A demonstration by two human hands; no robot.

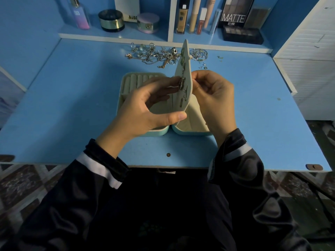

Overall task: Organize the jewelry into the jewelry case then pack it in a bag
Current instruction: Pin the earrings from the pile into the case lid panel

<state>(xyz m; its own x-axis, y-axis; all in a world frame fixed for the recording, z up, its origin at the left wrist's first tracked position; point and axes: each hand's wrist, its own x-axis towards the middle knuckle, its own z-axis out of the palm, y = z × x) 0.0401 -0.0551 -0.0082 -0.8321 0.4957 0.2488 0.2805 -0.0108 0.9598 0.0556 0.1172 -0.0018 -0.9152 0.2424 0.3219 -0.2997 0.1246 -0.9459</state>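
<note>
Desk [72, 105]: blue, spread under both hands, its near edge at the person's dark sleeves.
Shelf [112, 36]: well beyond the hands; it holds a perfume bottle [79, 15], round jars, tubes and an eyeshadow palette [243, 35] marked MATTE.
Jewelry case [154, 132]: teal outside and cream inside, lying open flat on the desk right beneath the hands, with ring rolls showing past the left fingers.
Earring panel [184, 57]: a cream flap standing upright from the case's middle, between the two hands, with small earrings hung down its left face.
Left hand [143, 109]: clamped on the panel, thumb along its near lower edge and fingertips on an earring [181, 84] at its face.
Right hand [215, 98]: fingers curled, thumb and forefinger pinched against the panel's other face. I cannot make out what they nip.
Loose jewelry [155, 55]: a tangle of rings and chains on the desk beyond the hands, apart from the case.
Studs [204, 66]: tiny pieces just past the right fingertips.
</note>
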